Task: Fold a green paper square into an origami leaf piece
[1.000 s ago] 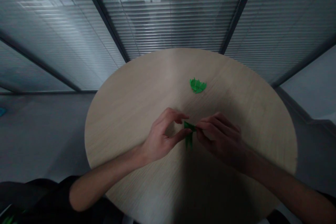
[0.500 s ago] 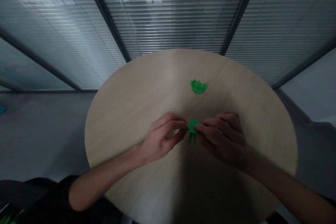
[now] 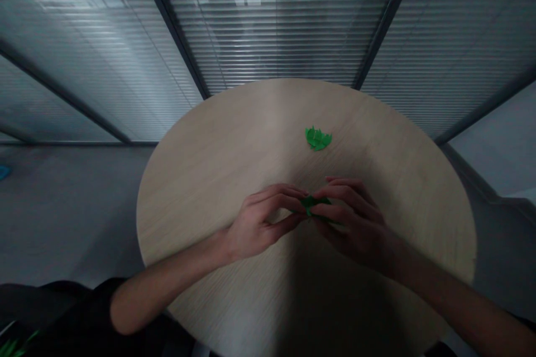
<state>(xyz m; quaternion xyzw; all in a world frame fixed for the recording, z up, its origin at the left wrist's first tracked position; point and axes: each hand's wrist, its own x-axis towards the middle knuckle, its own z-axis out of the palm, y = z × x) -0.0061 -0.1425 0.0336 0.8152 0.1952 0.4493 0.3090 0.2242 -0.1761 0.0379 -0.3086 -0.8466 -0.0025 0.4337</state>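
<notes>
My left hand [image 3: 263, 220] and my right hand [image 3: 354, 217] meet over the middle of a round light-wood table [image 3: 196, 195]. Between their fingertips they pinch a small piece of folded green paper [image 3: 312, 204], mostly hidden by my fingers. Farther across the tabletop, out of reach of my fingers, lies a jagged, leaf-like cluster of green paper [image 3: 318, 138]. Neither hand touches it.
Slatted glass walls with dark frames [image 3: 276, 28] stand beyond the table, above a grey floor [image 3: 71, 223]. A dark sleeve [image 3: 84, 312] covers my left upper arm. Some green shows at the bottom left corner [image 3: 10, 347], and a small blue item [image 3: 4, 172] lies on the floor.
The green strips that hung below the pinched piece no longer show. My hands have closed in around the paper, and the cluster on the table has not moved on the tabletop.
</notes>
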